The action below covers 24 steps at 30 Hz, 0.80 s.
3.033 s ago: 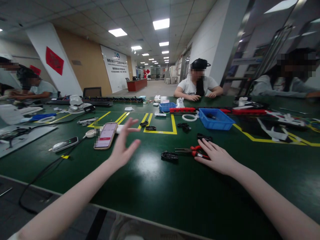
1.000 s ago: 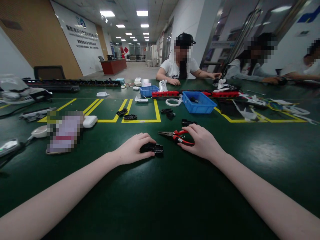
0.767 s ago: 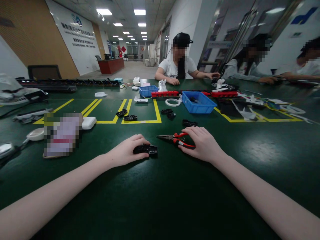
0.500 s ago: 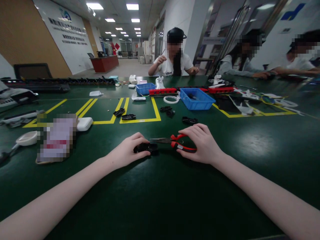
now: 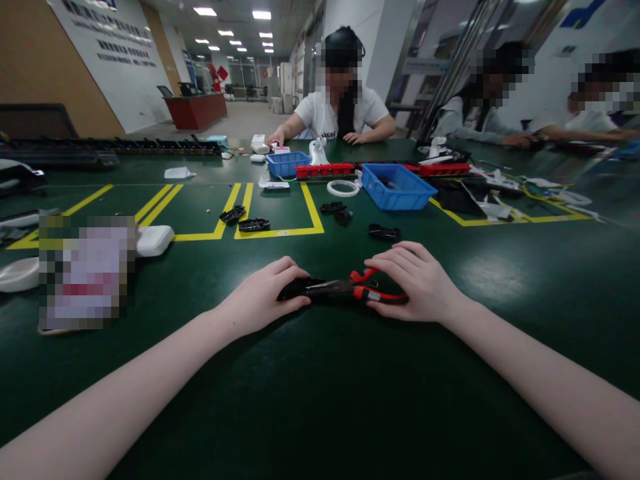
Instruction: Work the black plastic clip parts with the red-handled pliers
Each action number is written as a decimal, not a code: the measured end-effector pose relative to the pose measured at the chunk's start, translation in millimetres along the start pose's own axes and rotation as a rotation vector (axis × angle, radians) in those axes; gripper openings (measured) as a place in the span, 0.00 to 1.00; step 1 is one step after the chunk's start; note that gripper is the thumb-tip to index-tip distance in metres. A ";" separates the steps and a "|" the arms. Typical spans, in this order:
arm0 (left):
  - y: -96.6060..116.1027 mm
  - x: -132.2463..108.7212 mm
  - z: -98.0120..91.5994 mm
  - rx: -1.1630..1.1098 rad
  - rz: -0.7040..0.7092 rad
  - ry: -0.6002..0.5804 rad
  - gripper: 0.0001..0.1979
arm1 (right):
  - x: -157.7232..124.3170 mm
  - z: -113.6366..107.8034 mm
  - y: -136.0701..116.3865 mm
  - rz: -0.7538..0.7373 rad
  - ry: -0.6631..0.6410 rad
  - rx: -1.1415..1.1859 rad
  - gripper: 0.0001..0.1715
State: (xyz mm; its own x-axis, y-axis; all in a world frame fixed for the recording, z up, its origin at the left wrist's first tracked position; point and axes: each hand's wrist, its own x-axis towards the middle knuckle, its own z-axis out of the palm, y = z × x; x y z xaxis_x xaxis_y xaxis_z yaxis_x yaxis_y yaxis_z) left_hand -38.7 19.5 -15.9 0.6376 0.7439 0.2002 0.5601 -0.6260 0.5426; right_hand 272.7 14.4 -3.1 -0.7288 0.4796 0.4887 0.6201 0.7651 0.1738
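Note:
My left hand (image 5: pixel 273 288) is closed around a small black plastic part (image 5: pixel 295 289) just above the green table. My right hand (image 5: pixel 417 283) grips needle-nose pliers (image 5: pixel 356 288) by their red and black handles, which stand apart. The pliers' long jaws point left and overlap the right end of the black part; whether they pinch it I cannot tell. Beyond my right hand lies a similar black part (image 5: pixel 384 231). More black parts (image 5: pixel 254 225) rest farther off near the yellow tape lines.
A blue bin (image 5: pixel 397 188) stands ahead to the right, beside a white ring of tape (image 5: pixel 343 189). A phone (image 5: pixel 90 277) and a white case (image 5: pixel 155 240) lie on the left. Across the green table (image 5: pixel 320 400) sits a person (image 5: pixel 345 110); others are at the right.
The pliers' jaws have moved onto the black part, where before they lay just above it. My view has shifted slightly. The person opposite has lowered both hands to the table.

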 end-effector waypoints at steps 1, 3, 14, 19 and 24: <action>0.2 0.2 0.1 -0.004 0.001 0.004 0.16 | -0.2 -0.1 -0.1 0.009 -0.012 0.004 0.31; 0.4 0.5 0.2 -0.012 0.005 0.009 0.16 | -0.6 -0.3 -0.4 0.019 -0.034 0.011 0.31; -1.0 -0.1 1.2 0.047 0.056 -0.027 0.17 | -0.3 -1.4 -2.8 -0.001 -0.079 0.036 0.29; 1.7 -0.6 0.5 0.028 0.057 -0.003 0.17 | -0.6 -1.4 -3.3 -0.035 -0.058 0.008 0.30; 5.2 -1.3 -1.3 0.084 0.077 -0.010 0.18 | -1.5 -0.5 -2.8 -0.045 0.002 -0.036 0.29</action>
State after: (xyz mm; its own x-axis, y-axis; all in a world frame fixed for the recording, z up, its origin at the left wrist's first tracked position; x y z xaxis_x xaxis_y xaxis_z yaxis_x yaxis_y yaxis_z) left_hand -37.4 15.6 -12.2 0.6854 0.6908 0.2302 0.5516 -0.6990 0.4552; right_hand 272.2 11.4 -3.9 -0.7555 0.4446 0.4811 0.5970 0.7698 0.2261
